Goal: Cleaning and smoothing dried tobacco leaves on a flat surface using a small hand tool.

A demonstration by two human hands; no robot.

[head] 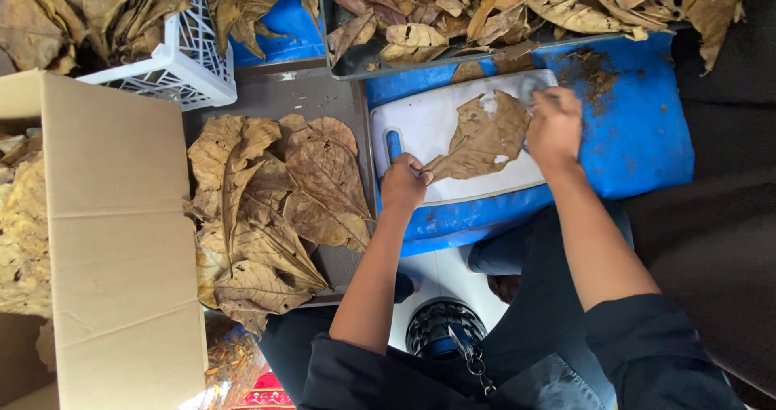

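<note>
A dry brown leaf point(482, 139) is pinned flat on the white cutting board point(428, 119) by the closed left hand point(402, 184) at its stem end, while a grey cloth point(529, 87) is gripped by the right hand point(554, 127) at its tip, with a stack of leaves point(271, 208) lying alongside.

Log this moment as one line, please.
left hand: pins dry leaf by its stem end | right hand: presses grey pad on leaf | leaf on white board | leaf stack beside
</note>
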